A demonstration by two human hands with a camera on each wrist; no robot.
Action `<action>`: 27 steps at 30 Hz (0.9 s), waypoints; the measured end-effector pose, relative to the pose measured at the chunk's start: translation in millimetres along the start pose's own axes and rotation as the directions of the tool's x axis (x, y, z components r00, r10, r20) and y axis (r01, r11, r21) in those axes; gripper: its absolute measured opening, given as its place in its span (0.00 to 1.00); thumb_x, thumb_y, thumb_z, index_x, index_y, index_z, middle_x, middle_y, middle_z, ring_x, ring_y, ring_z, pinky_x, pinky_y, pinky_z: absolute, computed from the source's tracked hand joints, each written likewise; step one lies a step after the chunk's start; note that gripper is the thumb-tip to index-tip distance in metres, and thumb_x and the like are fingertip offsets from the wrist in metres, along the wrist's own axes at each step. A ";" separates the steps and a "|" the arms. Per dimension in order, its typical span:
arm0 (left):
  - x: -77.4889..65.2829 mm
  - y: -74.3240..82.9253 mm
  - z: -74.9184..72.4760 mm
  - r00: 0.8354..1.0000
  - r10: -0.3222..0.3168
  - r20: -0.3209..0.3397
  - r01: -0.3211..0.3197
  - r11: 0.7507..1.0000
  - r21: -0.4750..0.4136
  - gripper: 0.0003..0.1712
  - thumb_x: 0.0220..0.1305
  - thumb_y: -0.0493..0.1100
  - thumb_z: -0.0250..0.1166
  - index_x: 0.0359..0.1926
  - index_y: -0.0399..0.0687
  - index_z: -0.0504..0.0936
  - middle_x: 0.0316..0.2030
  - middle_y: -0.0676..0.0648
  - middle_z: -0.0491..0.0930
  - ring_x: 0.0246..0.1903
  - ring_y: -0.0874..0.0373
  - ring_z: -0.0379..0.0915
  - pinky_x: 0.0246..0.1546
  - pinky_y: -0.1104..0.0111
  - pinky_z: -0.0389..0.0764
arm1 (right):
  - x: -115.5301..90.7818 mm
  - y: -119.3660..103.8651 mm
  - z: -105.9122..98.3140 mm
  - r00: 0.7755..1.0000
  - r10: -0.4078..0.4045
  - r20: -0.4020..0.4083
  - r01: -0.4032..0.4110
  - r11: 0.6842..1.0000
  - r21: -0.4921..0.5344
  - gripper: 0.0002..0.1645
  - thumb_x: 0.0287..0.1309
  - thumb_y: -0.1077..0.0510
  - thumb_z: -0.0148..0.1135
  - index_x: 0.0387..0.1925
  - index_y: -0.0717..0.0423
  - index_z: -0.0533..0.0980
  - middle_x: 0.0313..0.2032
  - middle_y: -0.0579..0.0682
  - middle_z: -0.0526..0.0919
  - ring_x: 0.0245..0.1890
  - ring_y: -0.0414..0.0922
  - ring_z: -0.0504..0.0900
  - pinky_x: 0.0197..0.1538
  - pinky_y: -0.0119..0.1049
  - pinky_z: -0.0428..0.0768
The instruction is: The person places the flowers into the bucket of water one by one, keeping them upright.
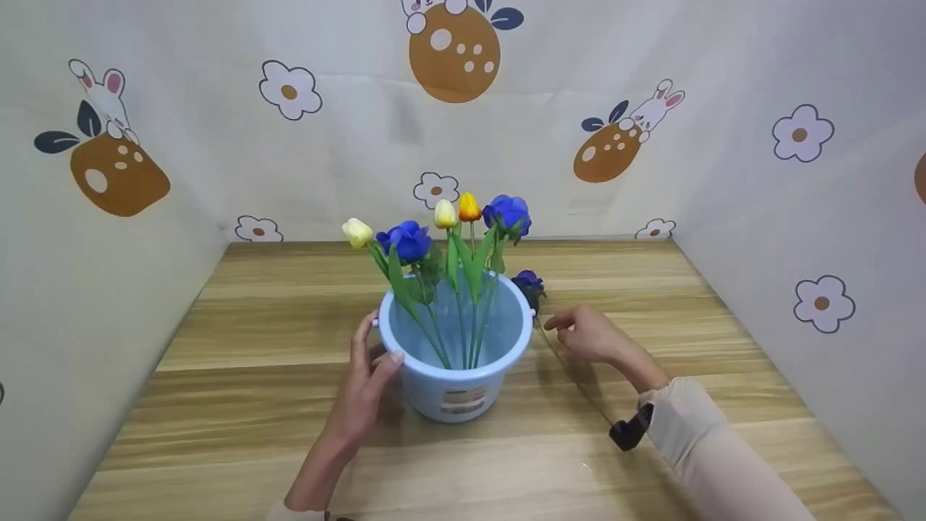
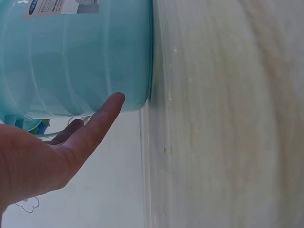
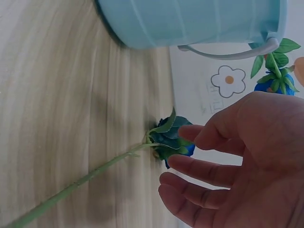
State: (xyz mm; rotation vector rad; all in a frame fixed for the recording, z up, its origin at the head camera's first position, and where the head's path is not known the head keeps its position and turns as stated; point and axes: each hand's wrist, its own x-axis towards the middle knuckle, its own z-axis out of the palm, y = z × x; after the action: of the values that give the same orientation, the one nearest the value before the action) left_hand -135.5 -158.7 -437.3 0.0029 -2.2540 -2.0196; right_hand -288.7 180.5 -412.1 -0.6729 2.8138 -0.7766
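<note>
A light blue bucket (image 1: 456,374) stands upright on the table, holding several artificial flowers: a blue rose (image 1: 508,212), another blue rose (image 1: 406,241), an orange-yellow tulip (image 1: 470,208) and pale tulips (image 1: 357,232). Against its left side rests my left hand (image 1: 365,391), thumb near the rim; in the left wrist view a straight finger (image 2: 97,124) touches the wall. To the right of the bucket lies a loose blue rose (image 3: 166,135), its green stem (image 3: 78,183) running toward me. Just above that stem is my right hand (image 1: 587,334), fingers loosely bent and holding nothing.
The wood-grain table (image 1: 275,405) is bordered by a pale curtain (image 1: 347,145) printed with rabbits, fruit and flowers at the back and both sides. A white handle (image 3: 232,53) hangs along the bucket's far side. A black wrist device (image 1: 631,428) sits at my right cuff.
</note>
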 end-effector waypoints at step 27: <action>0.6 0.2 -0.8 1.000 -0.004 0.000 0.004 1.000 -0.022 0.44 0.77 0.55 0.54 0.85 0.62 0.43 0.82 0.35 0.54 0.79 0.31 0.56 0.74 0.29 0.58 | 3.4 -5.6 32.5 0.995 -0.031 0.098 0.052 0.973 -0.223 0.16 0.68 0.65 0.59 0.50 0.64 0.87 0.42 0.61 0.84 0.42 0.55 0.83 0.55 0.57 0.85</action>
State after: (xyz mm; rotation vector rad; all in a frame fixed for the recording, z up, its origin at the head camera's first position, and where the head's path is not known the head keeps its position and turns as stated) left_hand -136.1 -159.5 -436.9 0.0053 -2.2338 -2.0460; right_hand -281.3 160.0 -437.1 -0.7821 2.8348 -0.4214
